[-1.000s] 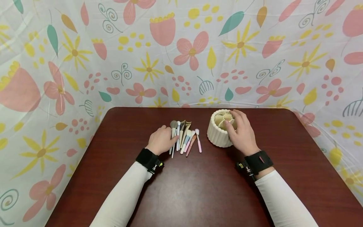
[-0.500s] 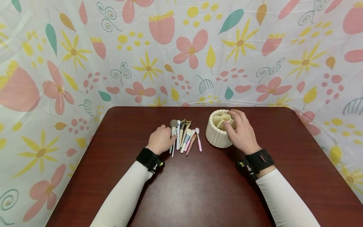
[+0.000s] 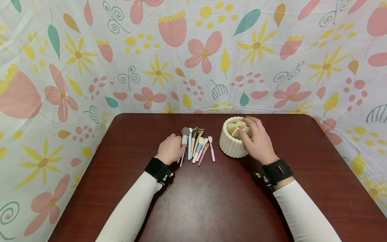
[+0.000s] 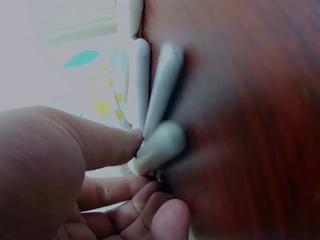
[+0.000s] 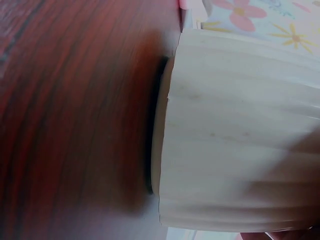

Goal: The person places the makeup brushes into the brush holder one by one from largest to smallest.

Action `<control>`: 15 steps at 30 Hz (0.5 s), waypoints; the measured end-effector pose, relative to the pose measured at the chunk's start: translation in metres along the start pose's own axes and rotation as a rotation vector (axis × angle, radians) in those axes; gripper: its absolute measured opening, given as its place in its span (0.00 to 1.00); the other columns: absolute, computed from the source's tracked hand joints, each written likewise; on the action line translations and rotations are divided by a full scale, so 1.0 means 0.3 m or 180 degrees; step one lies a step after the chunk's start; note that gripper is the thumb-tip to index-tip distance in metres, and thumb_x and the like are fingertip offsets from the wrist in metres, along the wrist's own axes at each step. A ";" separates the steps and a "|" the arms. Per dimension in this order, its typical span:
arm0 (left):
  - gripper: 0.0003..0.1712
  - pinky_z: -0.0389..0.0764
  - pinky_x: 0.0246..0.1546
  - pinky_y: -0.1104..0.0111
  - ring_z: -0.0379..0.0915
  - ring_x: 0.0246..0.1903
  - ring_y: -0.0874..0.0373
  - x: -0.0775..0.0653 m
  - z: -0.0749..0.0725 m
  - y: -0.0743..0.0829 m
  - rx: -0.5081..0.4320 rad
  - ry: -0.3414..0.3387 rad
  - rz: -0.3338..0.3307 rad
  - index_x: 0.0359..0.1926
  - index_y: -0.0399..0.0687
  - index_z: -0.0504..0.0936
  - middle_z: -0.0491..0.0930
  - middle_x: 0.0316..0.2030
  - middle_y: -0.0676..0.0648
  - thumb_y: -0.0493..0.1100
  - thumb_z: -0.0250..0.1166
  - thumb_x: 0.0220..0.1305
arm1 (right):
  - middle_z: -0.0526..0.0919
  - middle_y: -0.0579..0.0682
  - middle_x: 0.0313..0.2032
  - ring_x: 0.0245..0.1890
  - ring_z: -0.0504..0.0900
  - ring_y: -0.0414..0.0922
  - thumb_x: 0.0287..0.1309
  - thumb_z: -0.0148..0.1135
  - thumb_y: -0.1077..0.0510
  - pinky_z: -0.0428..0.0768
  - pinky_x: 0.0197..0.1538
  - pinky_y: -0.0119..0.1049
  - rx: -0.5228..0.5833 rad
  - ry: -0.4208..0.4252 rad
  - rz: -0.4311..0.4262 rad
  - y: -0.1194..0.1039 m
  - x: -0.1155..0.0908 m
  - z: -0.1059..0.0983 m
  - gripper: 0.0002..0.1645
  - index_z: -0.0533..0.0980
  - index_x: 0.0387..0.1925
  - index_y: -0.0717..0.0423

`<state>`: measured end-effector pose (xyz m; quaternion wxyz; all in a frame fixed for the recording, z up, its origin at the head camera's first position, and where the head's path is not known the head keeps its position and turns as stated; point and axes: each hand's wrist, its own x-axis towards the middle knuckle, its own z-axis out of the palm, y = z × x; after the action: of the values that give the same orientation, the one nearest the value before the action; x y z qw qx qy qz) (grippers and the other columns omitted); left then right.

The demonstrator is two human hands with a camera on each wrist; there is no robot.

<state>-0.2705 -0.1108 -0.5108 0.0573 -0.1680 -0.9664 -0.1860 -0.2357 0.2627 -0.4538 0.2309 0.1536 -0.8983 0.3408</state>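
My left hand is at the left end of a row of makeup brushes lying on the table. Thumb and fingers pinch a makeup brush with a pale handle; its end shows blurred in the left wrist view. A brush with a fluffy grey-brown head shows right beside the thumb. My right hand grips the rim of a round cream brush holder with ribbed sides, thumb over the near rim and fingers over the far right side. Petal-shaped compartments surround a central ring inside it.
The dark red-brown wooden table ends at a back edge close behind the holder. A floral-print cloth hangs behind and around it. One pink-handled brush lies slightly apart, between the row and the holder.
The pale handles under my left hand have swung slightly left, away from the other brushes, and the left thumb has shifted left a little. My right hand stays on the holder.
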 end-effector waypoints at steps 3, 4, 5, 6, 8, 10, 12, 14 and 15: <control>0.14 0.79 0.23 0.55 0.75 0.27 0.48 0.003 -0.018 0.019 0.0022 -0.0083 -0.0104 0.34 0.42 0.85 0.77 0.33 0.41 0.46 0.70 0.76 | 0.72 0.64 0.75 0.75 0.71 0.65 0.81 0.59 0.49 0.73 0.69 0.69 0.0006 0.0010 -0.0024 0.001 0.002 0.000 0.31 0.75 0.75 0.63; 0.14 0.79 0.24 0.54 0.76 0.28 0.48 0.002 -0.022 0.020 0.0016 -0.0097 -0.0128 0.35 0.41 0.85 0.77 0.33 0.41 0.45 0.70 0.76 | 0.72 0.63 0.75 0.75 0.71 0.65 0.81 0.59 0.50 0.72 0.69 0.69 0.0011 0.0012 -0.0028 0.001 0.003 0.000 0.31 0.75 0.75 0.62; 0.13 0.80 0.24 0.54 0.76 0.28 0.47 -0.001 -0.036 0.031 -0.0001 -0.0130 -0.0159 0.35 0.40 0.85 0.77 0.33 0.41 0.44 0.70 0.76 | 0.72 0.64 0.75 0.75 0.71 0.65 0.81 0.59 0.50 0.72 0.69 0.68 0.0012 0.0013 -0.0035 0.001 0.003 0.000 0.31 0.75 0.75 0.63; 0.13 0.80 0.25 0.54 0.76 0.28 0.47 -0.006 -0.055 0.042 -0.0035 -0.0166 -0.0185 0.36 0.38 0.85 0.77 0.33 0.40 0.44 0.70 0.76 | 0.72 0.64 0.75 0.75 0.71 0.65 0.81 0.59 0.50 0.72 0.69 0.69 0.0012 0.0014 -0.0041 0.002 0.004 0.000 0.31 0.75 0.75 0.63; 0.15 0.80 0.24 0.56 0.76 0.27 0.48 -0.009 -0.044 0.026 -0.0064 -0.0139 -0.0152 0.36 0.39 0.85 0.77 0.31 0.42 0.45 0.68 0.78 | 0.72 0.64 0.75 0.75 0.71 0.65 0.81 0.59 0.50 0.73 0.69 0.69 0.0013 0.0009 -0.0040 0.001 0.004 -0.001 0.30 0.75 0.74 0.62; 0.14 0.78 0.22 0.56 0.75 0.25 0.49 -0.003 -0.020 0.005 -0.0042 -0.0095 -0.0108 0.34 0.39 0.85 0.77 0.29 0.43 0.44 0.68 0.78 | 0.72 0.64 0.75 0.75 0.71 0.65 0.81 0.59 0.50 0.73 0.69 0.69 0.0011 0.0001 -0.0030 0.000 0.004 -0.002 0.31 0.75 0.74 0.62; 0.15 0.76 0.21 0.57 0.74 0.23 0.49 0.002 0.003 -0.017 -0.0063 -0.0043 -0.0055 0.32 0.40 0.85 0.76 0.27 0.43 0.44 0.67 0.77 | 0.72 0.64 0.75 0.75 0.71 0.65 0.81 0.60 0.50 0.73 0.69 0.69 0.0010 -0.0007 -0.0017 0.000 0.003 -0.003 0.31 0.75 0.74 0.62; 0.15 0.75 0.19 0.57 0.73 0.21 0.50 0.001 -0.009 -0.006 -0.0156 -0.0045 -0.0068 0.29 0.43 0.83 0.75 0.24 0.44 0.43 0.67 0.76 | 0.71 0.63 0.76 0.76 0.71 0.65 0.81 0.60 0.50 0.73 0.69 0.68 0.0015 -0.0014 -0.0007 -0.001 0.002 -0.004 0.31 0.75 0.74 0.62; 0.15 0.75 0.19 0.57 0.74 0.20 0.49 -0.002 -0.018 0.002 -0.0246 -0.0057 -0.0086 0.28 0.42 0.82 0.75 0.23 0.44 0.42 0.66 0.75 | 0.71 0.63 0.76 0.76 0.71 0.65 0.81 0.60 0.50 0.73 0.69 0.68 0.0017 -0.0014 -0.0004 -0.002 0.001 -0.004 0.31 0.75 0.74 0.62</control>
<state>-0.2695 -0.1126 -0.5058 0.0396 -0.1587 -0.9611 -0.2224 -0.2355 0.2630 -0.4525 0.2286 0.1556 -0.8978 0.3427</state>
